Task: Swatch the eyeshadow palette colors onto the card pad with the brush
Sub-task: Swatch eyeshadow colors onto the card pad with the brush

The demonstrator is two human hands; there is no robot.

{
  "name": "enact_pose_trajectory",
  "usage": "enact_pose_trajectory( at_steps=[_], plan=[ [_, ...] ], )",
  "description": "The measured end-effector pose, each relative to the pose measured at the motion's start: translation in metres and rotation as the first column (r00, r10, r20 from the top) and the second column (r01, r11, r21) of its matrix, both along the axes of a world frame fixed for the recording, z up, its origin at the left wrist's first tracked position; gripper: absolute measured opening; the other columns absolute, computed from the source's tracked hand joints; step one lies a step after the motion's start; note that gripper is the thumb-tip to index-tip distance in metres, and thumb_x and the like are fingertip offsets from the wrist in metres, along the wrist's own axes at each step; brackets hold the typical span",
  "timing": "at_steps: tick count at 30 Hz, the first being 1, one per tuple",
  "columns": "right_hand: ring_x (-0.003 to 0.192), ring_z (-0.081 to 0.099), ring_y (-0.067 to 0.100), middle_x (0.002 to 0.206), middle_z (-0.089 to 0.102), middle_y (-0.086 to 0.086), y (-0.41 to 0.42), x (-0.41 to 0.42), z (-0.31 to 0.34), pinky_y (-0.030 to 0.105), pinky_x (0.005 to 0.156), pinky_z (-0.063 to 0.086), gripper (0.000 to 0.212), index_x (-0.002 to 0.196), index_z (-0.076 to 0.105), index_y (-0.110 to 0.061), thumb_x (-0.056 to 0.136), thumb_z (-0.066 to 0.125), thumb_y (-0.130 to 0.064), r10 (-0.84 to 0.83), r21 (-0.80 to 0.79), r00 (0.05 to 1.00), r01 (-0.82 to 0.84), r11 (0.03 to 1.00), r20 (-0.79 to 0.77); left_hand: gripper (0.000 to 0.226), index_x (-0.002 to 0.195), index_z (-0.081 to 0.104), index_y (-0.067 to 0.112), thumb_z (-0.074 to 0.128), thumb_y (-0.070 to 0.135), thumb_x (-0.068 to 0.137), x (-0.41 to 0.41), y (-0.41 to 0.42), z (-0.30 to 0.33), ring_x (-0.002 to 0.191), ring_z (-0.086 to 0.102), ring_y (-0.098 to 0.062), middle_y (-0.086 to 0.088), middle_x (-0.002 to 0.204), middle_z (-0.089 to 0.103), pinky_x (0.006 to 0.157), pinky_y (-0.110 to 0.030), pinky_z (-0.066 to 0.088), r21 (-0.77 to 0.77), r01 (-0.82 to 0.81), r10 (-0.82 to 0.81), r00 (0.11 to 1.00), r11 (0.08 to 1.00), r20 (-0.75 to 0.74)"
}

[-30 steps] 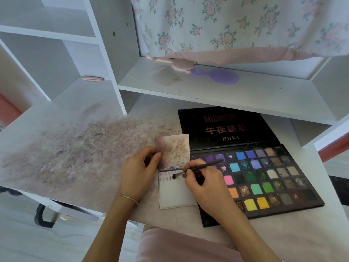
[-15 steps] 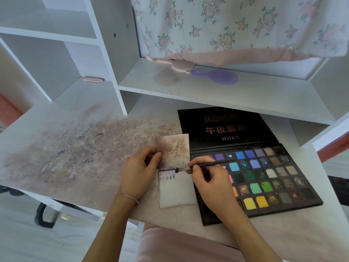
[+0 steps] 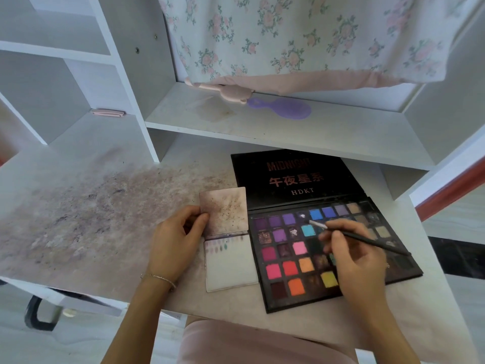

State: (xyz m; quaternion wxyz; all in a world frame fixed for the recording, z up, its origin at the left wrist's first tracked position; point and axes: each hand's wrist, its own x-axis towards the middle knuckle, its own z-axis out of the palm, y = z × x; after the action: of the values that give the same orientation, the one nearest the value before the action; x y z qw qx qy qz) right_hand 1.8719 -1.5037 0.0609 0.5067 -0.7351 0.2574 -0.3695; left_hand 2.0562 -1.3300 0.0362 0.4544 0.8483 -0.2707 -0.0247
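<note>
Over palette (image 3: 301,258) pans, rt hand (image 3: 354,256) w/ brush (image 3: 351,235).

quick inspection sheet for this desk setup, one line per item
surface: desk smeared with purple-brown powder stains
job's things: open eyeshadow palette; card pad, cover flipped up, small swatches along its top; brush, tip over the blue pans
clutter: purple hairbrush and pink tool on shelf
grippers: left hand pinches pad cover; right hand holds brush
cables: nothing seen
surroundings: white shelving, floral fabric hanging above
</note>
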Motion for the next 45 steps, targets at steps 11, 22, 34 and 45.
enact_pose_trajectory(
  at_steps=[11, 22, 34, 45],
  plan=[
    [0.078, 0.059, -0.003, 0.084, 0.058, -0.009, -0.038, -0.020, -0.017, 0.015, 0.059, 0.046, 0.028, 0.083, 0.047, -0.036, 0.090, 0.048, -0.009, -0.205, -0.106, 0.965, 0.189, 0.976, -0.163, 0.010, 0.091, 0.067, 0.019, 0.058, 0.016, 0.087, -0.004, -0.005, -0.002, 0.068, 0.058, -0.001, 0.011, 0.070, 0.063, 0.057, -0.015, 0.038, 0.002, -0.060, 0.060, 0.998, 0.998, -0.001],
    [0.076, 0.054, -0.013, 0.078, 0.056, -0.011, -0.038, -0.020, -0.020, 0.005, 0.057, 0.044, 0.025, 0.081, 0.050, -0.029, 0.087, 0.051, -0.004, -0.208, -0.149, 0.960, 0.182, 0.972, -0.189, 0.010, 0.086, 0.063, 0.024, 0.058, 0.016, 0.087, -0.006, -0.006, -0.003, 0.067, 0.056, 0.001, 0.019, 0.069, 0.060, 0.056, -0.014, 0.037, 0.003, -0.070, 0.070, 0.997, 0.998, 0.012],
    [0.081, 0.053, -0.014, 0.081, 0.055, -0.016, -0.038, -0.020, -0.019, 0.005, 0.057, 0.043, 0.020, 0.086, 0.052, -0.024, 0.088, 0.051, -0.004, -0.200, -0.159, 0.954, 0.167, 0.973, -0.222, 0.009, 0.086, 0.065, 0.019, 0.058, 0.014, 0.087, -0.006, -0.006, -0.002, 0.066, 0.057, -0.001, 0.013, 0.067, 0.061, 0.056, -0.014, 0.038, -0.005, -0.055, 0.055, 0.998, 0.998, 0.026],
    [0.069, 0.059, 0.003, 0.071, 0.061, -0.003, -0.005, -0.003, -0.001, 0.014, 0.056, 0.049, 0.028, 0.077, 0.052, -0.032, 0.087, 0.050, -0.006, -0.118, -0.042, 0.988, 0.114, 0.993, -0.097, 0.009, 0.088, 0.066, 0.018, 0.057, 0.015, 0.088, -0.007, -0.006, 0.000, 0.066, 0.056, -0.001, 0.013, 0.067, 0.060, 0.055, -0.011, 0.036, -0.002, -0.053, 0.053, 0.999, 0.999, 0.008]
  ],
)
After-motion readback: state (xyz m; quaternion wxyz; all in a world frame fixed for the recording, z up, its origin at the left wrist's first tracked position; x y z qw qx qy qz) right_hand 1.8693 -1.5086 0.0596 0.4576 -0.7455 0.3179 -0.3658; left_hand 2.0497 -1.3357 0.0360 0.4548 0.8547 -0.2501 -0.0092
